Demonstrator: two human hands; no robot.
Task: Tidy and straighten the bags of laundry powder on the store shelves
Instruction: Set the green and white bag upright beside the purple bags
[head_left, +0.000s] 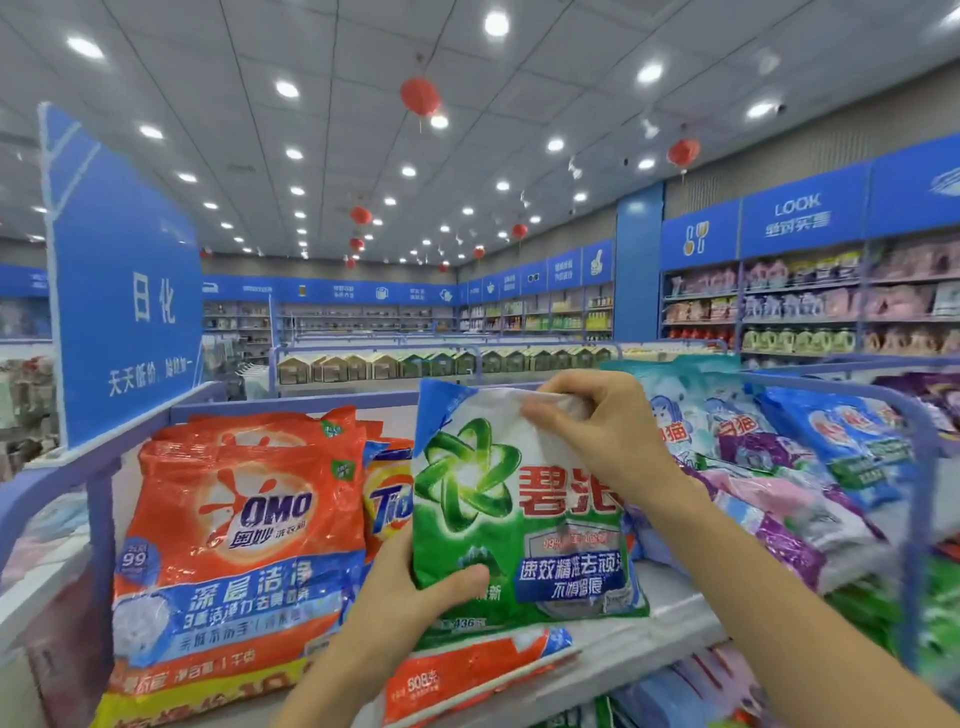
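Green laundry powder bag (519, 519) is held upright over the top shelf (670, 618), label facing out, btwn the stack of orange OMO bags (244, 519) on the left and the row of blue and purple bags (841, 447) on the right, w/ a yellow Tide bag (387, 501) partly hidden behind its left edge. The left hand (415, 587) clasps the bottom left corner, thumb across the front and fingers behind; the right hand (597, 426) pinches the crumpled top edge near the right corner. Both hands are closed on the bag, neither is free. A smaller orange bag (467, 670) lies flat on the shelf just below it; can't tell if the green bag's base touches it. The step looks like standing this bag straight in the gap. To do it well, prob. best to pull up on the top edge so the powder drops to the base and the front goes smooth, then set the base square on the shelf, not on the flat orange bag, which would likely tip it. Front should line up w/ the OMO fronts, label fwd, top edge flattened after. Let go of the bottom corner first, top last, so it doesn't slump onto the Tide bag.
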